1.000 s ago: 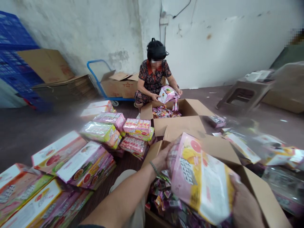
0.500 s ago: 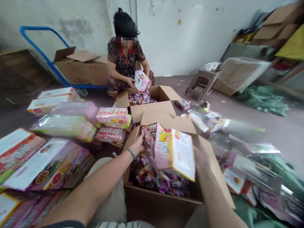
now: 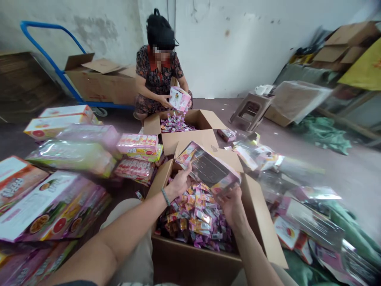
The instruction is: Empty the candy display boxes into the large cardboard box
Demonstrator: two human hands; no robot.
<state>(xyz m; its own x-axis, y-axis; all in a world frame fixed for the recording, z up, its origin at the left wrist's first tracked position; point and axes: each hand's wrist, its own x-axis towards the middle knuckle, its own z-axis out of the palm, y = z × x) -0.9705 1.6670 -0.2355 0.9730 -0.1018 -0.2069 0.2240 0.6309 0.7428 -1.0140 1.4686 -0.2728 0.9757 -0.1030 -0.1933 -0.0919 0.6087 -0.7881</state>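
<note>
Both my hands grip a printed candy box (image 3: pixel 212 167), tilted over a large carton, its clear window or dark inside facing me. My left hand (image 3: pixel 181 180) is closed on its left end. Fingers of my right hand (image 3: pixel 231 202) hold its lower right corner. Beneath it, many small wrapped candy sachets (image 3: pixel 196 218) are heaped in the cardboard carton (image 3: pixel 264 222), whose flaps stand open. Across from me, a co-worker (image 3: pixel 160 75) crouches and tips a pink box (image 3: pixel 179 99) over a second carton (image 3: pixel 190 139) of sachets.
Full candy boxes (image 3: pixel 53 202) are stacked to my left. Emptied boxes and plastic packaging (image 3: pixel 312 214) lie to the right on green cloth. A blue trolley (image 3: pixel 71 83) with a carton stands behind left, and a stool (image 3: pixel 253 109) stands behind right.
The candy box has turned from its printed side to its dark, open-looking side. Sachets have spilled from it, and the heap below is higher. My right hand has come in to the box's near corner.
</note>
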